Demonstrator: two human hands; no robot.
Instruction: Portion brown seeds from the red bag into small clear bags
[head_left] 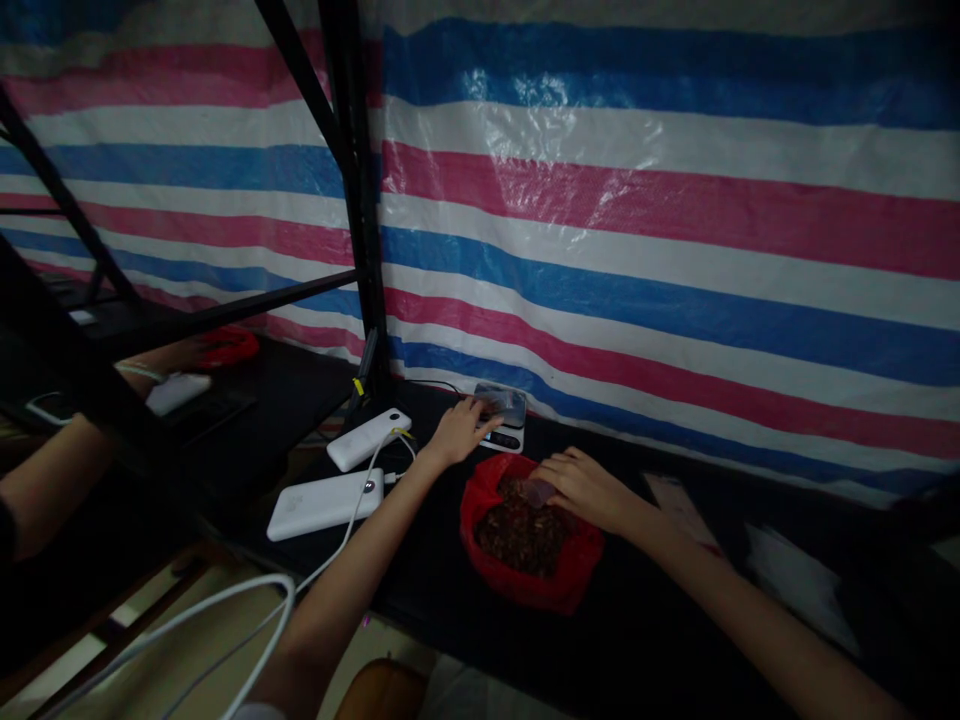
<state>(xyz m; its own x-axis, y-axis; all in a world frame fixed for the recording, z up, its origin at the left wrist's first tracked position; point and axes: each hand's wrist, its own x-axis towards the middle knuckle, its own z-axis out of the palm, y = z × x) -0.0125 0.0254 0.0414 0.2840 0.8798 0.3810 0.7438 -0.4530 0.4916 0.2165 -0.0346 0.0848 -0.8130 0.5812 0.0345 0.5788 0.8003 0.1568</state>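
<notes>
My left hand [459, 432] reaches to a small digital scale [508, 440] at the back of the black table. Its thumb and fingers are stretched apart at the scale's edge. A shiny, see-through item [504, 402], perhaps a plastic bag, lies on the weighing plate; whether my fingertips touch it is unclear. Nearer to me stands an opened red plastic bag [480, 560], filled with small brown, dried-looking pieces [525, 540]. Over its back rim, my right hand [581, 485] is closed on a small translucent scoop or cup [537, 491], tilted above the brown pieces.
Two white power banks [326, 505] lie left of my left forearm, with a white cable [352, 515] running toward me. Black metal posts [360, 200] rise at the left. Flat packets [799, 580] lie at right. A co-worker's arm [67, 470] and another red bag [229, 347] are at far left.
</notes>
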